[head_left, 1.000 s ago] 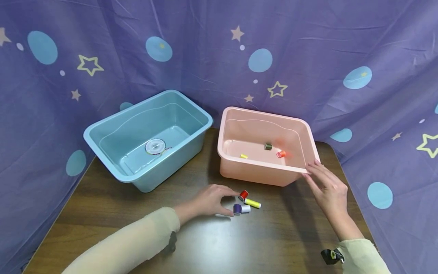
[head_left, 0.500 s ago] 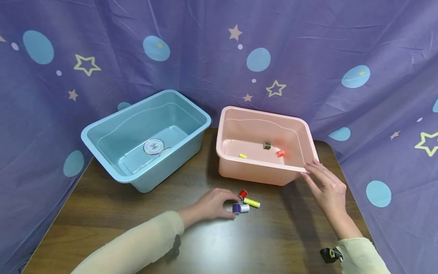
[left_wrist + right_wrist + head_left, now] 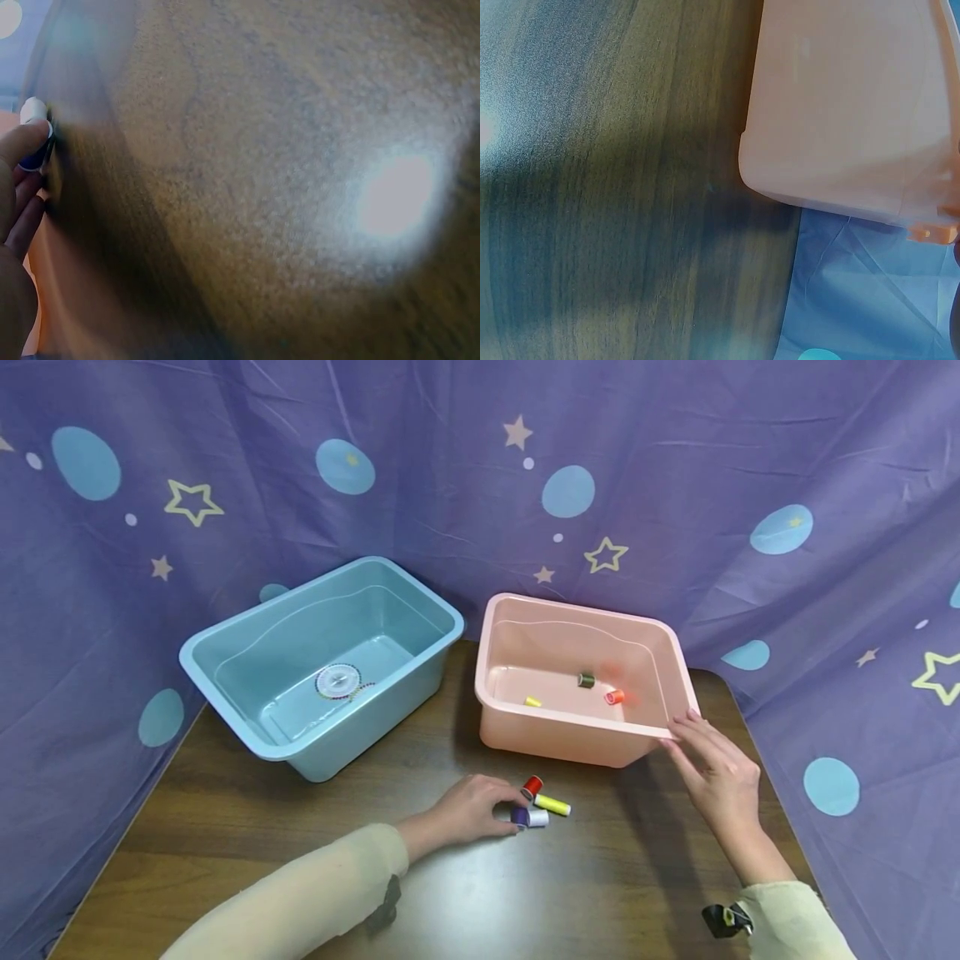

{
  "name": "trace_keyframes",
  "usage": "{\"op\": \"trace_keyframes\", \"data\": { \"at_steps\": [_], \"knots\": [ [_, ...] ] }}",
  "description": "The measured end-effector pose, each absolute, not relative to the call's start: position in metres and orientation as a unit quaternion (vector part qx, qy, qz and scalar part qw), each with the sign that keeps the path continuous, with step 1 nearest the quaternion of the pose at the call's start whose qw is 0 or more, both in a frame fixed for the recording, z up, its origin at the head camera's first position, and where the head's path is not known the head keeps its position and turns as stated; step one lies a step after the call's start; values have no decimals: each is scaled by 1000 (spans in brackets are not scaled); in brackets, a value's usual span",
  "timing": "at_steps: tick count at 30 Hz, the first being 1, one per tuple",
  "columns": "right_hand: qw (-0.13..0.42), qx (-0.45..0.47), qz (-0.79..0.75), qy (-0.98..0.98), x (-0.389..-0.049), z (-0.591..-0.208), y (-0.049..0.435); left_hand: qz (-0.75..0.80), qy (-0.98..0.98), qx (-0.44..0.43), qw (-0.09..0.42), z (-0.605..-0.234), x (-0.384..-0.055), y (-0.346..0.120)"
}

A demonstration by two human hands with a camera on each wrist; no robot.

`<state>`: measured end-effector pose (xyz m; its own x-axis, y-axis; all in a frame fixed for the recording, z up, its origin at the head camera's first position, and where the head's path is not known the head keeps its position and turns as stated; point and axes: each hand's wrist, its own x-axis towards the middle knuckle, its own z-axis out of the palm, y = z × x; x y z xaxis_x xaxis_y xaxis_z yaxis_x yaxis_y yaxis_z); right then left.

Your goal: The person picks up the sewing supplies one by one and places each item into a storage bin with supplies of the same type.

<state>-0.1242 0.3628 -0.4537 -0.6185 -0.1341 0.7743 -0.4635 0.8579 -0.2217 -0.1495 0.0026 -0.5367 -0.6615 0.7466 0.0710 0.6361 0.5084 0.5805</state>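
here, left hand (image 3: 474, 808) pinching purple spool (image 3: 519, 816), right hand (image 3: 720, 772) gripping pink bin (image 3: 555, 737), green spool (image 3: 586, 680) inside, head view only

Left forearm (image 3: 300, 893), pale-sleeved, is extended forward and inward. Left hand (image 3: 468, 810) is held low, palm turned toward right side; thumb and fingers are opposed in pinch grip. Right forearm (image 3: 797, 920), likewise sleeved, is angled forward and inward. Right hand (image 3: 720, 772) is raised; fingers are nearly straightened, grouped, opposed by thumb.
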Motion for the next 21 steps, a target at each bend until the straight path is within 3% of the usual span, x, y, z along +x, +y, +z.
{"op": "trace_keyframes", "data": {
  "at_steps": [21],
  "knots": [
    [413,168,197,-873,-124,-455,362,308,860,401,73,-506,-159,-9]
  ]
}}
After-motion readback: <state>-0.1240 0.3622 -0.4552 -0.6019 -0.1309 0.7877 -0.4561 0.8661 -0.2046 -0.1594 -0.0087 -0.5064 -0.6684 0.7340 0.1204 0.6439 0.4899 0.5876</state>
